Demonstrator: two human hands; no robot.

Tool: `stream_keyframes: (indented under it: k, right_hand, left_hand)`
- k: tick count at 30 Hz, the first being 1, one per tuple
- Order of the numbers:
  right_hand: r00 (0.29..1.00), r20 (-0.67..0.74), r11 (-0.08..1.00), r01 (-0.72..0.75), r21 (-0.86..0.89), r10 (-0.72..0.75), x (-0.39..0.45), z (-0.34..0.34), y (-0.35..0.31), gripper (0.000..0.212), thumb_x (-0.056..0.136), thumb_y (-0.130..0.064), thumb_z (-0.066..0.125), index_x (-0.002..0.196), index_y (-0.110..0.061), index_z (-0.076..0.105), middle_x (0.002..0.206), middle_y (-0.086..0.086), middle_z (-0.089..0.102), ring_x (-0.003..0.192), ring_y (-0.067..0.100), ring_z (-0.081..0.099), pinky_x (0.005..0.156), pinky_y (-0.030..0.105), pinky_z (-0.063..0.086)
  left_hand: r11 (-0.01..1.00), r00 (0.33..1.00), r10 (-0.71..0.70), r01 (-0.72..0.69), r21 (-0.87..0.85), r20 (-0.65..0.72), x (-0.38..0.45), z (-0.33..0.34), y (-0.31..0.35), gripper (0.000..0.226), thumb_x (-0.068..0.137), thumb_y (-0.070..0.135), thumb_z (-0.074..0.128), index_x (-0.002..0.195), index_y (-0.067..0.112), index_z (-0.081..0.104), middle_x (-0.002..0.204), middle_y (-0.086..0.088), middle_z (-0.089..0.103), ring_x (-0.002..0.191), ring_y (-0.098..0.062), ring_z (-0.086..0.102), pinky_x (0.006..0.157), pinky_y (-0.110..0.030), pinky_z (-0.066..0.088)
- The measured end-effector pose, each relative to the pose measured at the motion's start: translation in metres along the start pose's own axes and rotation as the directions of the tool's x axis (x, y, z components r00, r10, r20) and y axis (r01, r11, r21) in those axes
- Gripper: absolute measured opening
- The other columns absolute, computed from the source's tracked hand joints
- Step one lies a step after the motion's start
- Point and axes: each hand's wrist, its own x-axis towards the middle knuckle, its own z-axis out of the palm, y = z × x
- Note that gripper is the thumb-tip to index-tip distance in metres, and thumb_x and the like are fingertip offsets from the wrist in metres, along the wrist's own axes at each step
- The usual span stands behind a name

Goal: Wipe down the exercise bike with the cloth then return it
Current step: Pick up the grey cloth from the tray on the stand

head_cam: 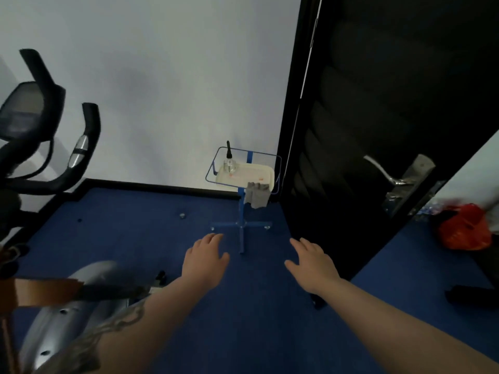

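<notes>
From the head camera, both bare forearms reach forward over a flat, matte blue floor (108, 233). The left hand (206, 256) and the right hand (313, 261) are spread flat, palms down, fingers loosely splayed, and each holds nothing.

At twelve o'clock from the hands stands a thin blue metal stand (242, 225) on a cross-shaped foot, topped by a rounded wire frame carrying a pale, smooth rectangular tray (251, 174). A small clear bottle with a black nozzle (229, 160) stands upright on the tray's left end. The cloth (258, 195), grey and soft-looking, hangs in limp folds over the tray's front right corner.

At nine o'clock is the exercise bike (67, 163), with curved black handlebars, silvery grip sensors, and a grey glossy housing lower down. At two o'clock is a glossy black door (364, 130) with a curved metal lever handle (383, 171). Something crumpled and orange (464, 230) lies at three o'clock.
</notes>
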Motion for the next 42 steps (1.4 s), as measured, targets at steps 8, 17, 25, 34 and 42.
stream_keyframes:
  k: [8, 17, 25, 34, 42]
  right_hand:
    - [1.0, 0.008, 1.0, -0.004, -0.003, 0.004, 0.129, -0.034, 0.002, 0.065, 0.098, -0.047, 0.036, 0.152, -0.025, 0.007, 0.16, 0.003, 0.007, 0.145, 0.023, 0.012, 0.116, 0.041, 0.02]
    - [0.999, 0.023, 0.998, 0.038, -0.046, -0.037, 0.275, -0.082, 0.015, 0.065, 0.098, -0.045, 0.037, 0.152, -0.025, 0.009, 0.16, 0.003, 0.008, 0.145, 0.025, 0.011, 0.115, 0.042, 0.019]
    - [0.998, 0.058, 0.999, 0.034, -0.04, -0.032, 0.364, -0.084, 0.018, 0.065, 0.096, -0.045, 0.04, 0.151, -0.024, 0.013, 0.16, 0.003, 0.012, 0.144, 0.025, 0.014, 0.114, 0.042, 0.021]
    - [0.997, 0.072, 0.999, -0.033, -0.034, 0.035, 0.454, -0.07, 0.01, 0.06, 0.095, -0.038, 0.044, 0.149, -0.022, 0.021, 0.154, 0.002, 0.026, 0.138, 0.025, 0.026, 0.11, 0.041, 0.028]
    - [0.975, 0.221, 0.998, -0.015, -0.053, 0.026, 0.504, -0.009, 0.017, 0.051, 0.094, -0.034, 0.046, 0.142, -0.021, 0.035, 0.145, 0.002, 0.039, 0.13, 0.025, 0.035, 0.106, 0.038, 0.029]
  left_hand:
    - [1.0, 1.0, -0.003, 0.004, 0.018, -0.024, 0.12, -0.01, 0.005, 0.055, 0.096, 0.038, 0.044, 0.147, 0.024, 0.028, 0.154, 0.002, 0.029, 0.139, -0.023, 0.03, 0.112, -0.041, 0.029]
    - [0.999, 0.996, -0.051, 0.051, -0.001, -0.069, 0.254, -0.018, 0.035, 0.056, 0.093, 0.036, 0.048, 0.144, 0.021, 0.034, 0.152, -0.001, 0.035, 0.137, -0.025, 0.033, 0.11, -0.042, 0.032]
    - [0.996, 0.996, -0.09, 0.09, -0.003, 0.007, 0.337, -0.004, 0.033, 0.056, 0.092, 0.035, 0.049, 0.144, 0.02, 0.035, 0.151, -0.001, 0.036, 0.135, -0.026, 0.036, 0.108, -0.043, 0.034]
    - [0.999, 0.997, -0.053, 0.053, -0.006, 0.061, 0.445, 0.005, 0.008, 0.054, 0.092, 0.031, 0.049, 0.143, 0.02, 0.037, 0.15, -0.002, 0.037, 0.134, -0.028, 0.036, 0.108, -0.044, 0.031]
    - [0.994, 0.977, -0.108, 0.109, 0.002, 0.184, 0.479, 0.068, -0.018, 0.053, 0.092, 0.031, 0.048, 0.143, 0.02, 0.036, 0.15, -0.002, 0.037, 0.137, -0.025, 0.033, 0.111, -0.041, 0.028]
